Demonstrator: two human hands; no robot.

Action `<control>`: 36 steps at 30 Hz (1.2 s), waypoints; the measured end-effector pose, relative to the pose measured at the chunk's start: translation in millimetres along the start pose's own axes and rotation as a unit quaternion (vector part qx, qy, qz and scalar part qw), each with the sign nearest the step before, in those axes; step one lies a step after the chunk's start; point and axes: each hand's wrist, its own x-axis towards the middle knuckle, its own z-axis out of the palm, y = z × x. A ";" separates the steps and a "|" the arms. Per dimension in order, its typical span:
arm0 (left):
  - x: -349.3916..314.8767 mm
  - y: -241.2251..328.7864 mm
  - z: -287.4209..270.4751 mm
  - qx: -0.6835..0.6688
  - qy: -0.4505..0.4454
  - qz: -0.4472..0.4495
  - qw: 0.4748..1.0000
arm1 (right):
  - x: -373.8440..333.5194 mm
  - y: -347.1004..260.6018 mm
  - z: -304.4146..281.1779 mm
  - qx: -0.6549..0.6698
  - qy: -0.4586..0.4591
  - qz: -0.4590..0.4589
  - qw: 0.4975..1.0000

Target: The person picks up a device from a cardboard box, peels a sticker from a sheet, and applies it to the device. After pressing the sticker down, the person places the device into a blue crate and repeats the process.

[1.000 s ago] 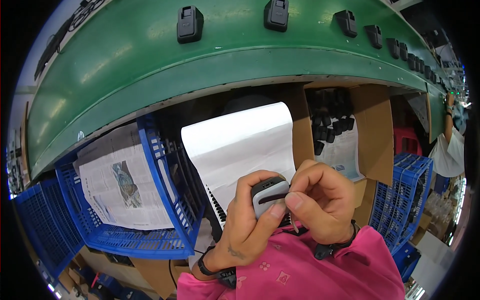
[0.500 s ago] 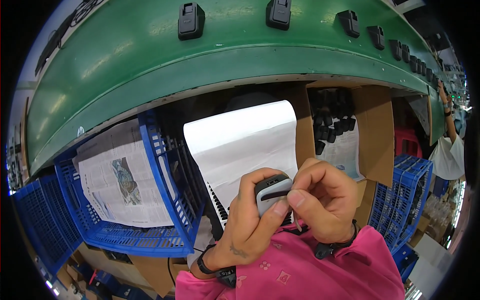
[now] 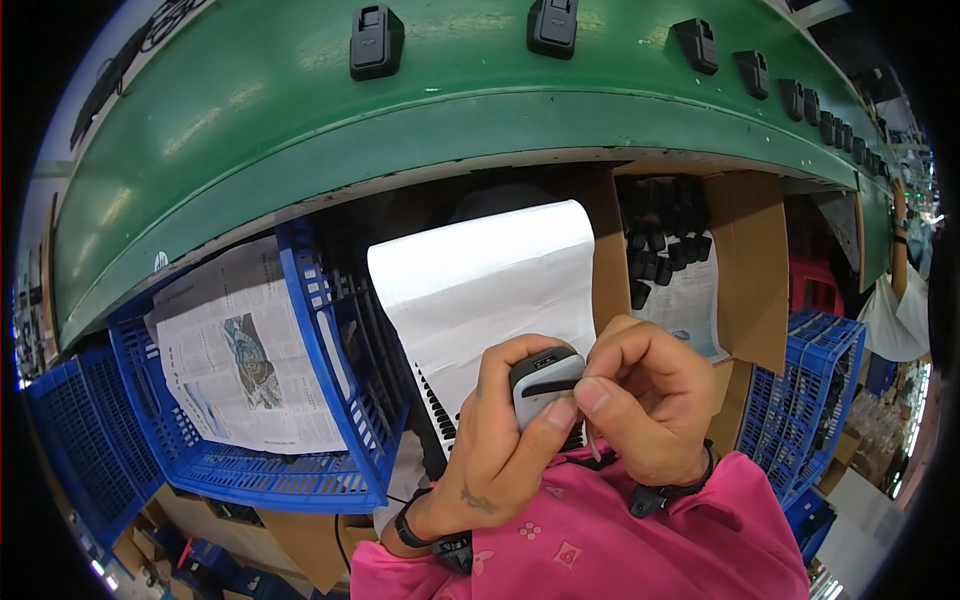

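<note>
Here we see the left hand (image 3: 500, 445) grasping a grey-and-black plastic device (image 3: 548, 376), which appears before the lower part of the white paper sheet (image 3: 490, 275). The right hand (image 3: 648, 405) has thumb and forefinger at the device's right edge; whether they pinch something, we cannot tell.

Green bench (image 3: 250, 110) across top w/ row of blk units (image 3: 376, 42) running off to R. Lower L: blue plastic crate (image 3: 325, 370), newspaper (image 3: 205, 380) lying in it. Ctr: wht sheet (image 3: 490, 270), top edge curled. R of that: cardboard box (image 3: 752, 260) w/ small blk pcs (image 3: 665, 268) inside. Further R: red plastic item (image 3: 815, 285), just above 2nd blue crate (image 3: 800, 375).
</note>
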 end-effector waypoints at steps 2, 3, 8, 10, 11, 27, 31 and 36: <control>0.0 -0.8 0.0 -0.005 0.001 -0.009 1.000 | -0.2 0.2 1.3 0.010 0.005 0.003 1.000; 0.2 -2.2 -0.1 -0.006 0.003 0.000 1.000 | -0.2 0.5 1.9 0.020 0.009 0.006 1.000; 0.5 -0.9 0.6 -0.007 0.004 -0.001 1.000 | -0.6 0.7 1.4 0.018 0.010 0.012 1.000; 1.0 -0.7 0.3 0.016 0.001 0.007 1.000 | -0.6 1.3 1.0 0.026 0.013 0.018 0.999; 0.9 -0.8 0.4 0.016 0.001 0.007 1.000 | -0.5 1.5 0.3 0.018 0.010 0.016 1.000; 0.6 -3.6 1.9 0.021 0.024 0.012 0.999 | 2.0 9.7 3.3 -0.016 0.016 -0.029 0.999; 0.5 -5.1 1.6 0.038 0.026 0.023 0.999 | 1.4 10.0 3.1 -0.023 0.019 -0.023 0.999; 1.6 -3.4 2.2 0.065 0.023 0.038 0.997 | 0.4 13.4 3.1 -0.043 0.032 -0.024 0.998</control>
